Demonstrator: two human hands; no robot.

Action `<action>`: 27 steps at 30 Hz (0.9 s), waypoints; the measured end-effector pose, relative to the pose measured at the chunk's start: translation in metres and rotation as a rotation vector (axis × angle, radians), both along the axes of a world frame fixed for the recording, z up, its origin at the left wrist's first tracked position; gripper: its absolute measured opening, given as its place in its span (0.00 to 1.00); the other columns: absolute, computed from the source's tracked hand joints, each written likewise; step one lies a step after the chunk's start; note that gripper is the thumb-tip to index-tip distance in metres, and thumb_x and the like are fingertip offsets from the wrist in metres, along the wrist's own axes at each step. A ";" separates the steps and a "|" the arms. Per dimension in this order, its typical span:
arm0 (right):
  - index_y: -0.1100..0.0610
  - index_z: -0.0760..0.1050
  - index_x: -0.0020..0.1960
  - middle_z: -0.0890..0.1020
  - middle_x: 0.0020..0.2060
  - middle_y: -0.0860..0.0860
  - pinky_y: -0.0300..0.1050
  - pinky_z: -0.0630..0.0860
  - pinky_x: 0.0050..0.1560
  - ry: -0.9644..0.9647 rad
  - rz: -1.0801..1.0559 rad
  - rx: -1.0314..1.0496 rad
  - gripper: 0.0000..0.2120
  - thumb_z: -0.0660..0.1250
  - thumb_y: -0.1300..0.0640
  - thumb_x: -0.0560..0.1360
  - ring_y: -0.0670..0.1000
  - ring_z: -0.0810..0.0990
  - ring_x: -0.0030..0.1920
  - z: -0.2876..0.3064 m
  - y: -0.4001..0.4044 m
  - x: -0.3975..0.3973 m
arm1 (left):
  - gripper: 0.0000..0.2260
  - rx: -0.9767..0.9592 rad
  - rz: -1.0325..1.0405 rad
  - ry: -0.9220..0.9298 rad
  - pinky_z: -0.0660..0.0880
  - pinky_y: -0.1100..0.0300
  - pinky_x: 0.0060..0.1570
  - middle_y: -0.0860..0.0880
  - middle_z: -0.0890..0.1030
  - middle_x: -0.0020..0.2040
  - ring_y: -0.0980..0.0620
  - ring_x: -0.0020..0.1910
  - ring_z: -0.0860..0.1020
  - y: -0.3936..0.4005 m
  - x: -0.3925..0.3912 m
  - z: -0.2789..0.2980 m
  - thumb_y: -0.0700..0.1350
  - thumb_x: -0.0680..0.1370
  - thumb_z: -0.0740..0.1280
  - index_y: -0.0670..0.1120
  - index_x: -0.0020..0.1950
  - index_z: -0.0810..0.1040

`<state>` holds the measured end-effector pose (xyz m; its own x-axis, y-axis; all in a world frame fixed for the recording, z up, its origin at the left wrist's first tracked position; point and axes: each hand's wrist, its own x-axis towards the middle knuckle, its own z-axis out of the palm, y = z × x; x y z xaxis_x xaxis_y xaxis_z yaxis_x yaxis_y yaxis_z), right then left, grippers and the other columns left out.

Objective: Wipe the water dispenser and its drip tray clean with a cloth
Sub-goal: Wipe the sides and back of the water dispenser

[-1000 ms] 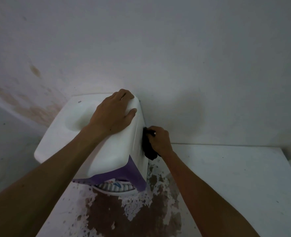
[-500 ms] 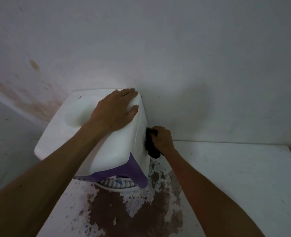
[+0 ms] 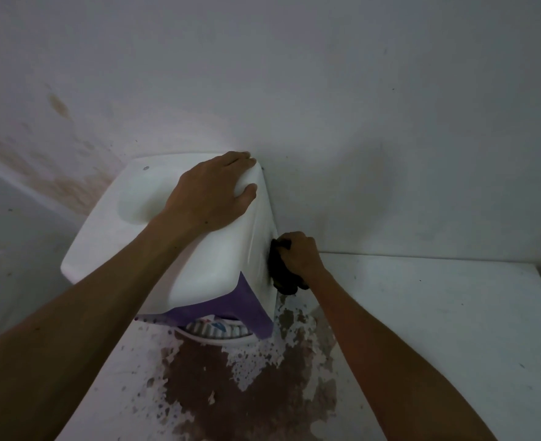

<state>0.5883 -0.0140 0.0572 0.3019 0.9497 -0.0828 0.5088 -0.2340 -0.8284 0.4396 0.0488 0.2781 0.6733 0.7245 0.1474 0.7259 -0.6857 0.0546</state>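
Wiping the dispenser (image 3: 205, 268) side with a cloth (image 3: 280, 275)
Right hand (image 3: 301, 254) clenches the cloth; left hand (image 3: 210, 192) lies flat on top; wall (image 3: 358, 122) close behind; stained table (image 3: 437, 329) below.

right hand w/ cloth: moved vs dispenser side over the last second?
Yes. The right hand and dark cloth have slid toward the wall along the dispenser side, away from its purple front trim.
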 end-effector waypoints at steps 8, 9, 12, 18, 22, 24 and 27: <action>0.61 0.82 0.53 0.84 0.47 0.50 0.21 0.68 0.46 0.141 -0.115 0.312 0.06 0.70 0.62 0.77 0.41 0.77 0.46 0.049 -0.031 -0.016 | 0.24 -0.008 0.003 -0.006 0.69 0.48 0.69 0.58 0.67 0.78 0.51 0.74 0.69 -0.002 0.001 0.001 0.57 0.81 0.61 0.53 0.77 0.68; 0.60 0.81 0.52 0.83 0.47 0.49 0.21 0.68 0.46 0.144 -0.080 0.290 0.05 0.71 0.62 0.77 0.41 0.77 0.46 0.043 -0.039 -0.017 | 0.24 -0.009 0.000 -0.004 0.69 0.48 0.69 0.57 0.67 0.78 0.51 0.74 0.69 -0.002 0.001 0.002 0.57 0.81 0.60 0.53 0.77 0.68; 0.60 0.81 0.50 0.82 0.47 0.49 0.32 0.71 0.48 0.090 0.101 0.107 0.04 0.72 0.63 0.75 0.46 0.78 0.46 0.029 -0.057 -0.014 | 0.25 -0.009 -0.007 0.014 0.70 0.46 0.69 0.57 0.67 0.78 0.50 0.74 0.69 -0.003 0.001 0.003 0.57 0.81 0.60 0.53 0.77 0.68; 0.55 0.84 0.51 0.84 0.46 0.45 0.25 0.73 0.49 0.167 -0.008 0.250 0.06 0.72 0.61 0.76 0.43 0.80 0.47 0.061 -0.060 -0.020 | 0.25 -0.025 0.002 0.023 0.70 0.45 0.70 0.56 0.67 0.78 0.49 0.74 0.69 -0.005 0.000 0.004 0.58 0.81 0.59 0.53 0.78 0.67; 0.55 0.82 0.50 0.83 0.46 0.45 0.29 0.73 0.48 0.197 -0.090 0.328 0.04 0.72 0.60 0.76 0.42 0.80 0.47 0.058 -0.071 -0.034 | 0.25 -0.025 -0.004 0.026 0.70 0.45 0.70 0.55 0.67 0.78 0.48 0.74 0.70 -0.005 0.000 0.004 0.58 0.81 0.59 0.52 0.77 0.67; 0.56 0.81 0.51 0.83 0.47 0.46 0.30 0.72 0.49 0.191 -0.096 0.284 0.04 0.71 0.61 0.77 0.43 0.80 0.49 0.044 -0.078 -0.041 | 0.24 -0.024 -0.002 0.014 0.69 0.46 0.70 0.56 0.67 0.78 0.49 0.74 0.70 -0.005 0.000 0.004 0.57 0.81 0.60 0.53 0.77 0.68; 0.57 0.80 0.51 0.83 0.49 0.49 0.25 0.71 0.47 0.138 -0.047 0.162 0.04 0.69 0.62 0.78 0.46 0.79 0.50 0.041 -0.080 -0.039 | 0.24 -0.024 -0.005 0.001 0.69 0.46 0.70 0.56 0.67 0.78 0.49 0.74 0.70 -0.005 0.000 0.004 0.57 0.81 0.61 0.53 0.77 0.68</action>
